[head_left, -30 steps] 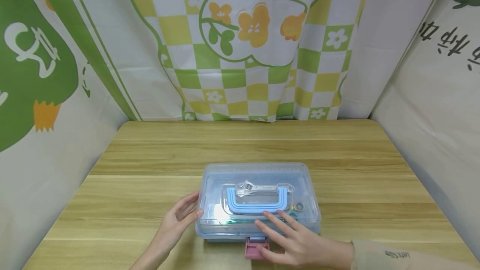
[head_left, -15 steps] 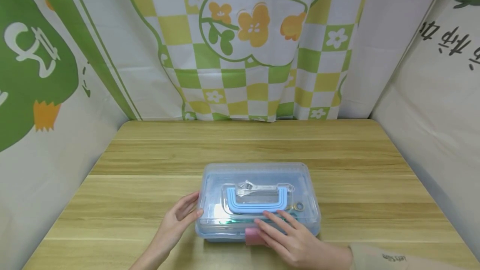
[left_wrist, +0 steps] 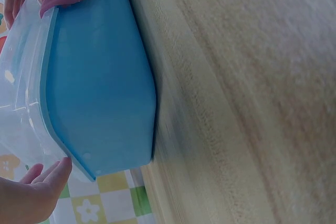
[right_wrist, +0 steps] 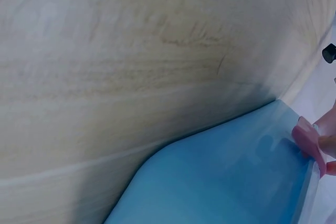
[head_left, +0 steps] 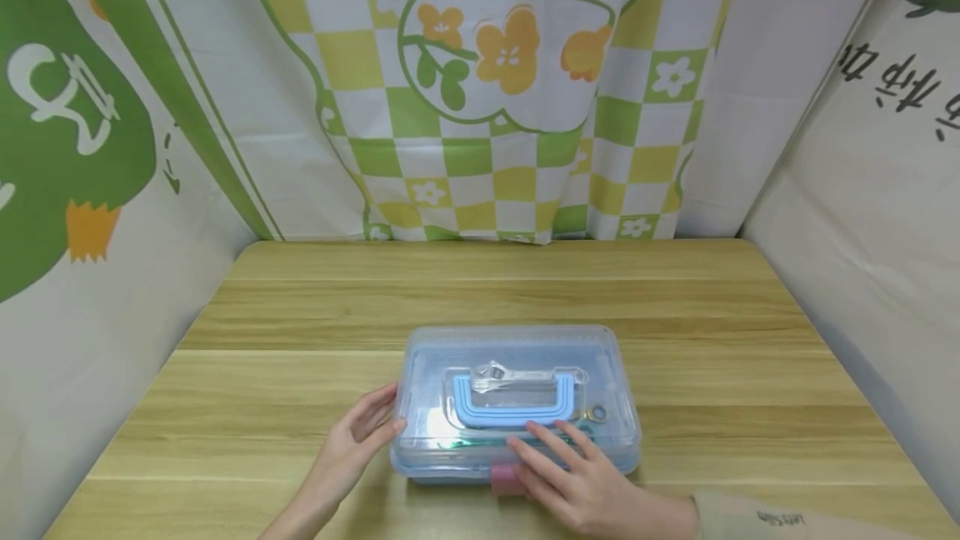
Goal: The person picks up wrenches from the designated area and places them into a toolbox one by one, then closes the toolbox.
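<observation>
A light-blue tool box (head_left: 420,357) with a clear lid and a blue carrying handle (head_left: 513,417) stands on the table. My left hand (head_left: 348,440) braces its left end, fingers loosely straight and the thumb (left_wrist: 65,166) at the lid rim. My right hand (head_left: 581,482) spreads its fingertips over the lid's front edge. Its thumb, mostly hidden in the head view, presses the pink latch (right_wrist: 310,142) at the front middle. This latch tilts slightly outward. An adjustable wrench (head_left: 517,376) and a ring-ended metal tool (head_left: 597,413) show through the lid.
Pale wood-grain tabletop (head_left: 300,307) extends behind and to both sides of the box. A green-and-yellow checked curtain (head_left: 517,173) hangs at the back edge. White printed cloth (head_left: 877,215) walls the right side, with another sheet on the left.
The pink latch hung down a second ago; my right hand has swung it up against the lid's rim, and it now tilts out slightly. My left hand and the box have stayed put.
</observation>
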A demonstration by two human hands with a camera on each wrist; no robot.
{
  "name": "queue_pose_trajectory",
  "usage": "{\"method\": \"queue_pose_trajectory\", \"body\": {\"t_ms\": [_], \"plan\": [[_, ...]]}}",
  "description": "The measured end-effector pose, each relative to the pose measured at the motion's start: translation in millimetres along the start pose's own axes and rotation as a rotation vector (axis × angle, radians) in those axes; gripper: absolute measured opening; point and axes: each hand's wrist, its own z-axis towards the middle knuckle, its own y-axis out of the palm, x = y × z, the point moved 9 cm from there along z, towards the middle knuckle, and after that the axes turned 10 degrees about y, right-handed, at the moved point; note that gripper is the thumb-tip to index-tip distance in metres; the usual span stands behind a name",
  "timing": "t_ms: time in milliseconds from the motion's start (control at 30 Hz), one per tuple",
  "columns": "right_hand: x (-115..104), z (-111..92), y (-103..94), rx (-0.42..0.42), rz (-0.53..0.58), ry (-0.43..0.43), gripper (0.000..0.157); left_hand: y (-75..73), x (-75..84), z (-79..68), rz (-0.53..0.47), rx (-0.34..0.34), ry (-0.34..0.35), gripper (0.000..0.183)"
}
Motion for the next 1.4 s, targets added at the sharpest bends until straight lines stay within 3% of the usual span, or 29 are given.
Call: {"method": "queue_pose_trajectory", "body": {"t_ms": [233, 567, 1000, 1400], "plan": [[-0.3, 7.3, -5.6, 0.059, 0.007, 0.025, 0.024, -0.1, -1.6, -0.7, 0.008, -0.005, -0.017, 0.051], [-1.5, 8.1, -3.0, 0.055, -0.012, 0.063, 0.027, -0.6, -2.5, -0.6, 0.015, -0.003, -0.022, 0.051], [-5.9, 7.0, -1.5, 0.086, -0.068, 0.002, 0.028, -0.5, 0.1, -1.0, 0.010, -0.004, -0.015, 0.051], [-5.1, 8.2, -3.5, 0.111, -0.065, 0.024, 0.028, -0.8, -1.1, -1.0, 0.022, -0.011, -0.022, 0.052]]}}
